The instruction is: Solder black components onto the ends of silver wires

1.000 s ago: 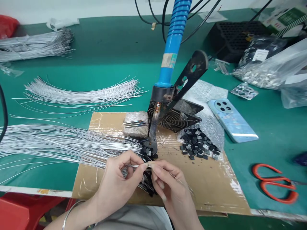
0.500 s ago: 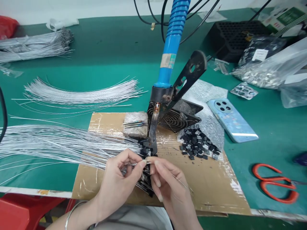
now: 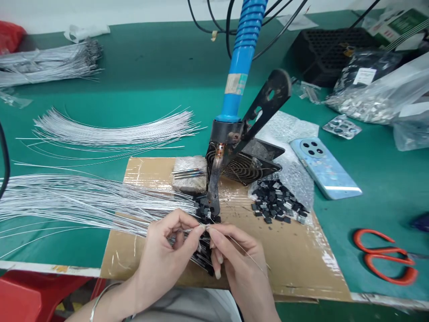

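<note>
My left hand (image 3: 170,252) pinches a thin wire between thumb and forefinger, above the cardboard sheet (image 3: 288,264). Its fingertips meet those of my right hand (image 3: 239,257), which also pinches a thin wire; one strand runs down to the right over that hand. Beneath and behind the fingers lie black pieces (image 3: 203,257) at the ends of a long bundle of silvery wires (image 3: 83,197). The exact joint between my fingertips is too small to make out.
A blue tube (image 3: 236,85) with a black metal bracket (image 3: 268,98) stands just behind my hands. Loose black pieces (image 3: 276,201), a blue phone (image 3: 328,170) and red-handled scissors (image 3: 385,257) lie rightward. Another wire bundle (image 3: 117,132) is at the back left.
My right hand's fingers have shifted slightly, and the thin strand over that hand now shows a longer stretch. My left hand has barely moved.
</note>
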`<act>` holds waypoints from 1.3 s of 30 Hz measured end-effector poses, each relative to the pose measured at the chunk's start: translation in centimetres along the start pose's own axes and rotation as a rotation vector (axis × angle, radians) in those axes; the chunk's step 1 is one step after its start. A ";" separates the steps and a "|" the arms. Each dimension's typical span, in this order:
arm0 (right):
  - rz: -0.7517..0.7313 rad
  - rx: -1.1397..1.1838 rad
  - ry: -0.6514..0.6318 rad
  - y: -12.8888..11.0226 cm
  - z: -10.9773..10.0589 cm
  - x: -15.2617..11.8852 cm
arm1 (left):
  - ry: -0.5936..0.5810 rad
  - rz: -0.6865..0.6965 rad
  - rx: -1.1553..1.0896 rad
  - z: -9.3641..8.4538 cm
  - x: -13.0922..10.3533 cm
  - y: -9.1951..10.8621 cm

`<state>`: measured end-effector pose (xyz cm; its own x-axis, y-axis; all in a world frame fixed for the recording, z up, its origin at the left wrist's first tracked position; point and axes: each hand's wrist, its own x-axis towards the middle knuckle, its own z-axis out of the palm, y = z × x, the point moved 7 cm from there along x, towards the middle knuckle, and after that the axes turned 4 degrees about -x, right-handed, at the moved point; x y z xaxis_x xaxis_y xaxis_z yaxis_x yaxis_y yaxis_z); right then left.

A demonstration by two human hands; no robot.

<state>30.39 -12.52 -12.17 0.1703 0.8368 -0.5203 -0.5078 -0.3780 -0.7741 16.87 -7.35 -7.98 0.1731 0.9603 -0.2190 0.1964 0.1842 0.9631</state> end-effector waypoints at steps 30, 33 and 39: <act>0.030 0.105 -0.118 1.3 -0.5 1.1 | 0.029 0.126 0.176 0.0 -0.6 0.6; 0.023 0.112 -0.103 1.1 -0.3 1.0 | 0.036 0.117 0.157 0.2 -0.6 0.4; 0.017 0.125 -0.093 2.0 -0.5 0.9 | 0.033 0.037 0.116 0.5 -0.5 -0.1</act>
<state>29.98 -12.73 -14.33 0.0844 0.8659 -0.4931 -0.6125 -0.3453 -0.7111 17.21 -7.99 -8.02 0.1503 0.9727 -0.1768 0.3013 0.1253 0.9453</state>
